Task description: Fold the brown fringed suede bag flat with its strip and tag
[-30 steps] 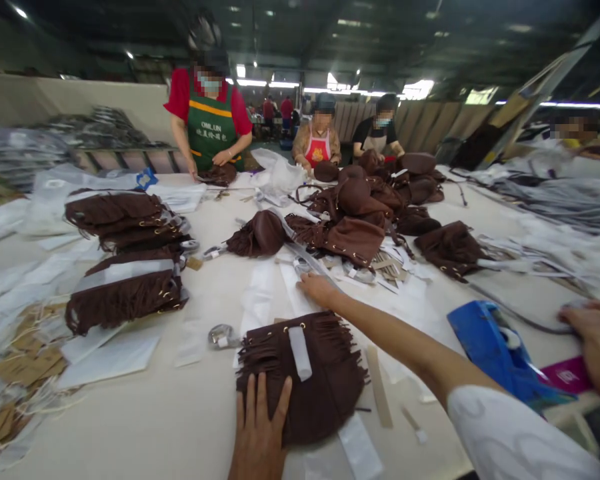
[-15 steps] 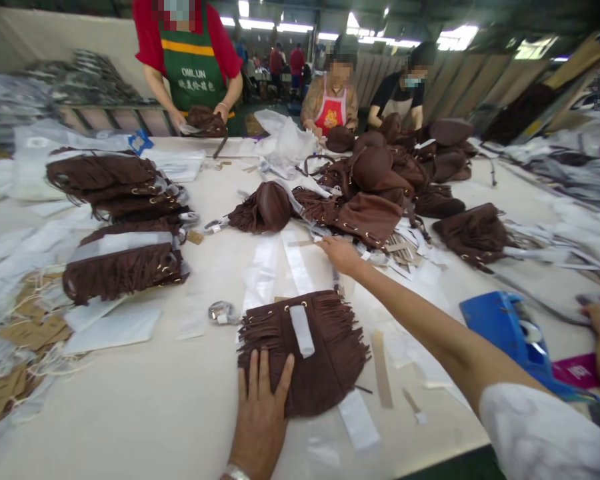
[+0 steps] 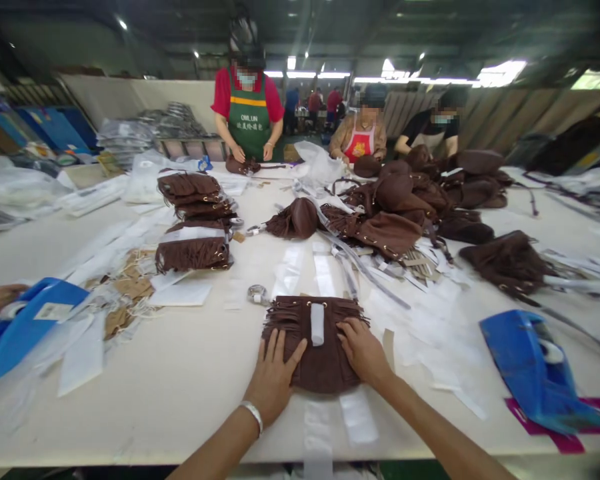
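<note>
grip l (image 3: 276, 373) splayed, grip r (image 3: 364, 351) half-curled on bag (image 3: 325, 370).

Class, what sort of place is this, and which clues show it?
Probably a bag workshop or factory: a heap of brown bags on a long table, blue tape dispensers, and a co-worker in a green apron.

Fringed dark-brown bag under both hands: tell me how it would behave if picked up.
The fringed dark-brown bag would probably sag, since its material looks soft. Its loose side fringe would likely swing. It seems unlikely to roll, lying broad and flat on the table.
</note>
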Tool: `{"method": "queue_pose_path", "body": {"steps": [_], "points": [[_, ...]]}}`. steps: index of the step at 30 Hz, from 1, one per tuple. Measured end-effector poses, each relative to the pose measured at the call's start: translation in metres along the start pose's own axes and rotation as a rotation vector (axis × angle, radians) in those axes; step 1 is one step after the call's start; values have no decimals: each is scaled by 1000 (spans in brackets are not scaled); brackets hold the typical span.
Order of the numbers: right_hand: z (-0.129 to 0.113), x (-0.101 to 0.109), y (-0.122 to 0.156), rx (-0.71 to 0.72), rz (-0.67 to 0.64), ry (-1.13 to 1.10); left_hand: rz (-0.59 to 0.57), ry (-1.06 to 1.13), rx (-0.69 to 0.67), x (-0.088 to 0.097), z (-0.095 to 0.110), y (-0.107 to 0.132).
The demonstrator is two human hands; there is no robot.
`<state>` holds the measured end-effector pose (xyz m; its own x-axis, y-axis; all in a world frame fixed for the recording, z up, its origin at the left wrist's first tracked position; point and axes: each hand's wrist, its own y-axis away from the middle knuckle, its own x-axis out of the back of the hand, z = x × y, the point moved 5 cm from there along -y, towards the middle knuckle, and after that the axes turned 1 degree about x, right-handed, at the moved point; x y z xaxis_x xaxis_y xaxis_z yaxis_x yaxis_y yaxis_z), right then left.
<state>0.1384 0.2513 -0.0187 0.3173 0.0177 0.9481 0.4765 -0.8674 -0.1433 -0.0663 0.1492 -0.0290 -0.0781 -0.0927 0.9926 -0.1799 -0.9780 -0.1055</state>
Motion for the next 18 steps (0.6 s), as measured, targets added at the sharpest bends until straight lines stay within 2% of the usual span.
{"method": "queue_pose_path", "body": {"steps": [3,7,9,12,15,18], "points": [[-2,12,-14,23,-88,-5,-108,36,1,6,-3,-2],[-15,16,-18,57,-61,15,-308,161,-59,26,-7,-7],[-20,8,-15,64,-54,61,-284,183,-99,39,-7,-10],[-21,-4,-13,46,-59,82,-150,161,-238,48,4,-15],[-16,-2,-15,61,-56,15,-118,143,-397,37,19,-13],[-14,17,-8,63,-3,-65,-78,73,-425,20,24,-10]]}}
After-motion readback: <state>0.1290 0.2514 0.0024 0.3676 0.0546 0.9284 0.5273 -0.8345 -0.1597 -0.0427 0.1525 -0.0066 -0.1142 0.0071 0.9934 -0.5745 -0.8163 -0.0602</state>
